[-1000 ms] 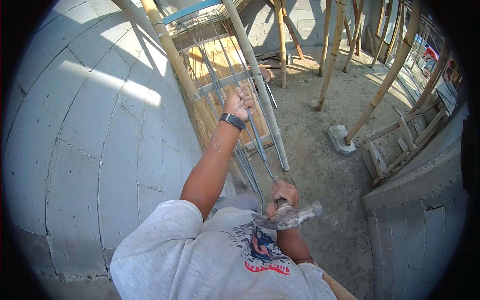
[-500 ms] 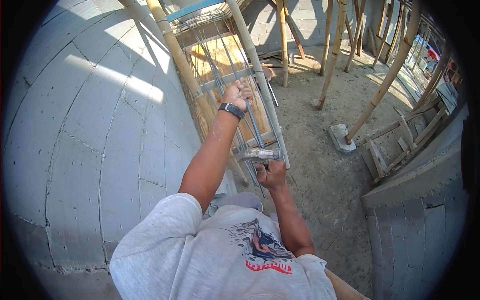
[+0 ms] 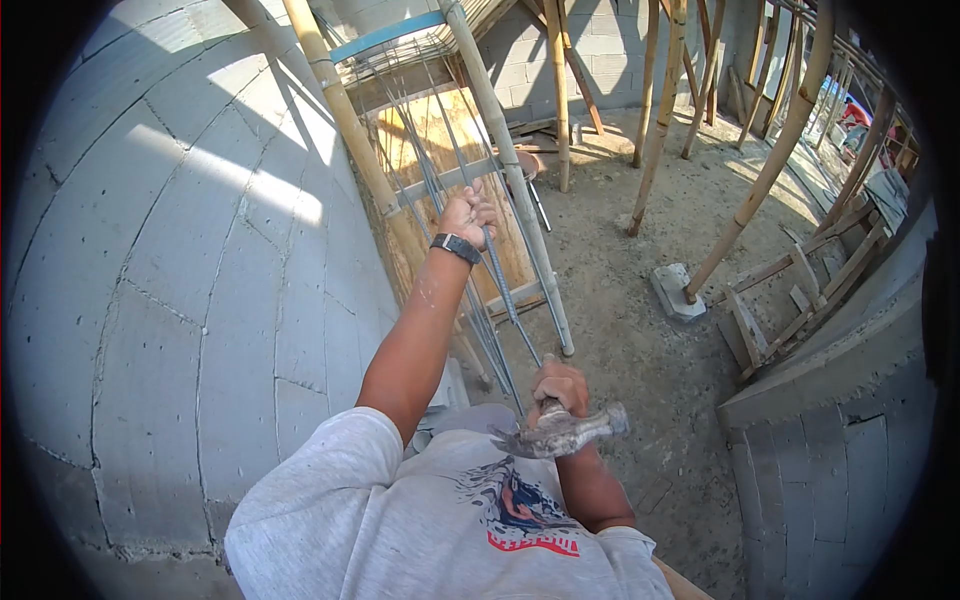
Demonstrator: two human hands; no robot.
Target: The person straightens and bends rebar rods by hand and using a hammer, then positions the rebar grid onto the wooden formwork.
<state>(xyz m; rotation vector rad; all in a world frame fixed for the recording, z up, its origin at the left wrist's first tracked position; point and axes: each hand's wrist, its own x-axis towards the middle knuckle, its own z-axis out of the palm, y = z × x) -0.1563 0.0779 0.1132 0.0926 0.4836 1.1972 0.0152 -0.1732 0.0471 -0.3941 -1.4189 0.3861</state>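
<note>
A worker in a printed grey T-shirt (image 3: 340, 490) grips a ribbed steel bar (image 3: 499, 275) in the left hand (image 3: 467, 217) and a claw hammer (image 3: 572, 432) in the right hand (image 3: 560, 387), beside a bamboo ladder (image 3: 487, 105) at a building site. The left fingers curl tightly around the bar's upper part, in line with the space between the ladder's rails; a dark wristwatch (image 3: 457, 247) circles the wrist below. The bar slants down from that fist toward the ladder's lower end. The right fist, nearer the worker's body than the ladder's foot, is wrapped around the hammer's handle, with the claw pointing left and the striking face right, the head just in front of the shirt. A thinner length shows between the bar's lower part and the right fist; whether it belongs to the bar cannot be told. Thin steel rods (image 3: 428, 170) run lengthwise between the ladder's rails, over a yellowish wooden board (image 3: 513, 250), and a blue crossbar (image 3: 388, 37) spans the rails near the top. A grey block wall (image 3: 150, 300) rises left of the ladder. To its right, bamboo props (image 3: 660, 120) stand on the rough floor, one meeting a pale concrete block (image 3: 677, 292) at its foot.
</note>
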